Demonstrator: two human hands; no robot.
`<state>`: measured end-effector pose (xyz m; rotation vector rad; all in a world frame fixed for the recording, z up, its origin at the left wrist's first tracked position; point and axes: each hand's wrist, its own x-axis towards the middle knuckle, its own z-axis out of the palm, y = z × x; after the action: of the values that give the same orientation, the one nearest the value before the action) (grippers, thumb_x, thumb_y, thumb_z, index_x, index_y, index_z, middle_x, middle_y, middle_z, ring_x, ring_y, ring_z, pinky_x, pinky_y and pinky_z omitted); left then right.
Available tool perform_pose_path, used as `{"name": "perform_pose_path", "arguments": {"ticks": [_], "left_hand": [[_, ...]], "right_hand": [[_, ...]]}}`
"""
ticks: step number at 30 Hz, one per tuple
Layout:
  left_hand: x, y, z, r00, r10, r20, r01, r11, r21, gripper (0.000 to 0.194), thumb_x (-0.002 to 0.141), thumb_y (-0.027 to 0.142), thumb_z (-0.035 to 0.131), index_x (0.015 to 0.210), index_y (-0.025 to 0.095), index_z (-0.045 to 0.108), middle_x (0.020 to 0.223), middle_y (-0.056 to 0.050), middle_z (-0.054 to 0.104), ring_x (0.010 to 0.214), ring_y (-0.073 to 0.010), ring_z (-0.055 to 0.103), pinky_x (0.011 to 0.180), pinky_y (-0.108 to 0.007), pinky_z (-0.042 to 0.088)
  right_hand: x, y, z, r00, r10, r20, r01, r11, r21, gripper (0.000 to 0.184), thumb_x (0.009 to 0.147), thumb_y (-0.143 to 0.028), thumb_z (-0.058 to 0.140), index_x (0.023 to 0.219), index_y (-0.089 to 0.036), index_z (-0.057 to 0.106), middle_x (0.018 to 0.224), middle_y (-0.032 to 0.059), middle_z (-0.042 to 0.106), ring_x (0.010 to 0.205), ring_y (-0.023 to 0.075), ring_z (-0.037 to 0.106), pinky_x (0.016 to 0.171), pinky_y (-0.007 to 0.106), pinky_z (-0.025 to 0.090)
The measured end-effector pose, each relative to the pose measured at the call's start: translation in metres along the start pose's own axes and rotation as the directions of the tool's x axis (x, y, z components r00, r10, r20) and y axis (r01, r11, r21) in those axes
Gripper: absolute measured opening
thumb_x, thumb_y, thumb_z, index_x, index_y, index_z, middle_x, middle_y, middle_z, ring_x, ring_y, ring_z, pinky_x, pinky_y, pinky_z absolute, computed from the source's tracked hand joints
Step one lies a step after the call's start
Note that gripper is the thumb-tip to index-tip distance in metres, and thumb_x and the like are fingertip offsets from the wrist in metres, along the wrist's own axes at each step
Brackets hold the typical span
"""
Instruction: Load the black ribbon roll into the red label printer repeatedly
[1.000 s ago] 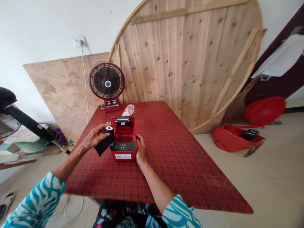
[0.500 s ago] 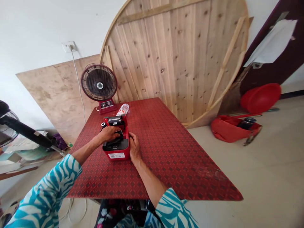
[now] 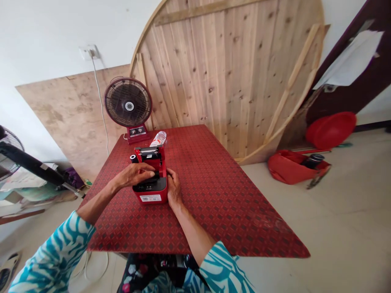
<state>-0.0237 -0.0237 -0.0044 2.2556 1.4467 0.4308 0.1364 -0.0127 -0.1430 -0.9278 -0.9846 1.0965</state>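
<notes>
A small red and black label printer [image 3: 151, 197] stands on the red patterned table [image 3: 220, 191], its lid tipped up at the back. My left hand [image 3: 134, 175] reaches over the printer's left side, its fingers curled into the compartment on a black roll [image 3: 156, 175]. Most of that roll is hidden by the fingers. My right hand [image 3: 174, 189] rests against the printer's right side, fingers bent round its edge and holding it. Just behind my left hand, a second black roll [image 3: 133, 159] with a white core end stands by the printer.
Behind the printer lies a clear plastic bottle [image 3: 158, 138], close to a dark red table fan [image 3: 129, 106]. A round wooden tabletop [image 3: 226, 81] leans on the wall. On the floor at right are a red bag [image 3: 290, 167] and a red basin [image 3: 331, 129].
My left hand has carried the black roll from beside the printer into its compartment. The loose black strip no longer hangs outside. My right hand has stayed at the printer's side.
</notes>
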Motion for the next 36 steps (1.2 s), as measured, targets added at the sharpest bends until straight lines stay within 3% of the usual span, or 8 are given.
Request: {"name": "perform_pose_path", "arguments": {"ticks": [5, 14, 16, 19, 22, 26, 31, 36], "left_hand": [[-0.027, 0.005, 0.009, 0.984, 0.177, -0.023, -0.176, 0.984, 0.038, 0.037, 0.081, 0.045, 0.064, 0.108, 0.019, 0.069, 0.108, -0.007, 0.072, 0.099, -0.0218, 0.066, 0.088, -0.031, 0.049], [-0.022, 0.0, 0.013, 0.972, 0.119, -0.201, -0.127, 0.992, -0.026, 0.028, 0.088, 0.042, 0.056, 0.1, 0.022, 0.071, 0.096, -0.003, 0.074, 0.085, -0.0174, 0.068, 0.077, -0.027, 0.052], [-0.02, -0.002, 0.006, 0.906, 0.127, -0.404, -0.147, 0.989, -0.021, 0.028, 0.089, 0.042, 0.054, 0.099, 0.02, 0.07, 0.093, -0.004, 0.072, 0.086, -0.0176, 0.067, 0.079, -0.028, 0.052], [-0.01, -0.008, -0.01, 0.707, 0.137, -0.694, -0.15, 0.988, 0.043, 0.03, 0.089, 0.043, 0.055, 0.105, 0.02, 0.066, 0.103, -0.007, 0.069, 0.099, -0.0201, 0.064, 0.089, -0.034, 0.051], [0.008, -0.019, -0.025, 0.626, 0.165, -0.763, -0.13, 0.986, 0.106, 0.041, 0.087, 0.048, 0.058, 0.116, 0.02, 0.061, 0.124, -0.011, 0.061, 0.118, -0.0247, 0.055, 0.1, -0.042, 0.045], [0.032, -0.036, -0.029, 0.7, 0.091, -0.709, -0.094, 0.995, 0.035, 0.054, 0.084, 0.054, 0.057, 0.124, 0.018, 0.057, 0.137, -0.015, 0.052, 0.129, -0.0283, 0.047, 0.109, -0.046, 0.036], [0.04, -0.045, -0.02, 0.873, -0.052, -0.484, -0.039, 0.984, -0.175, 0.053, 0.085, 0.056, 0.052, 0.118, 0.017, 0.064, 0.114, -0.011, 0.069, 0.107, -0.0277, 0.063, 0.096, -0.041, 0.048], [0.031, -0.047, -0.016, 0.843, -0.089, -0.53, -0.031, 0.977, -0.212, 0.055, 0.083, 0.054, 0.056, 0.124, 0.018, 0.06, 0.122, -0.012, 0.065, 0.109, -0.0275, 0.062, 0.094, -0.041, 0.049]], "right_hand": [[0.002, 0.006, -0.002, 1.0, 0.0, -0.001, 0.0, 1.0, -0.008, 0.036, 0.082, -0.039, 0.046, 0.108, -0.022, 0.063, 0.111, 0.0058, 0.066, 0.108, 0.0212, 0.057, 0.095, 0.037, 0.043], [0.002, 0.008, -0.002, 1.0, 0.017, 0.016, -0.016, 1.0, -0.011, 0.037, 0.083, -0.041, 0.045, 0.109, -0.021, 0.062, 0.112, 0.0066, 0.065, 0.108, 0.0216, 0.056, 0.093, 0.037, 0.044], [0.001, 0.008, -0.002, 1.0, 0.021, 0.014, -0.021, 1.0, -0.006, 0.037, 0.083, -0.042, 0.046, 0.109, -0.021, 0.062, 0.113, 0.0066, 0.065, 0.108, 0.0214, 0.057, 0.092, 0.036, 0.044], [0.001, 0.009, -0.002, 1.0, 0.02, 0.007, -0.02, 1.0, 0.004, 0.036, 0.083, -0.04, 0.046, 0.109, -0.022, 0.063, 0.112, 0.0058, 0.067, 0.108, 0.0207, 0.057, 0.091, 0.034, 0.045], [0.0, 0.011, -0.002, 1.0, 0.011, -0.001, -0.011, 1.0, 0.013, 0.036, 0.083, -0.038, 0.046, 0.11, -0.022, 0.063, 0.109, 0.0047, 0.068, 0.105, 0.0203, 0.059, 0.089, 0.033, 0.046], [0.001, 0.013, -0.002, 1.0, -0.003, -0.009, 0.003, 1.0, 0.023, 0.035, 0.082, -0.038, 0.048, 0.109, -0.022, 0.064, 0.106, 0.0037, 0.07, 0.104, 0.0203, 0.059, 0.088, 0.033, 0.046], [0.003, 0.014, -0.002, 1.0, 0.01, -0.01, -0.01, 0.999, 0.039, 0.035, 0.082, -0.039, 0.049, 0.108, -0.023, 0.065, 0.106, 0.0036, 0.07, 0.104, 0.0203, 0.06, 0.089, 0.033, 0.046], [0.002, 0.01, -0.002, 0.998, 0.056, -0.003, -0.055, 0.996, 0.068, 0.037, 0.08, -0.04, 0.05, 0.11, -0.022, 0.064, 0.111, 0.0043, 0.069, 0.106, 0.0205, 0.059, 0.091, 0.034, 0.045]]}}
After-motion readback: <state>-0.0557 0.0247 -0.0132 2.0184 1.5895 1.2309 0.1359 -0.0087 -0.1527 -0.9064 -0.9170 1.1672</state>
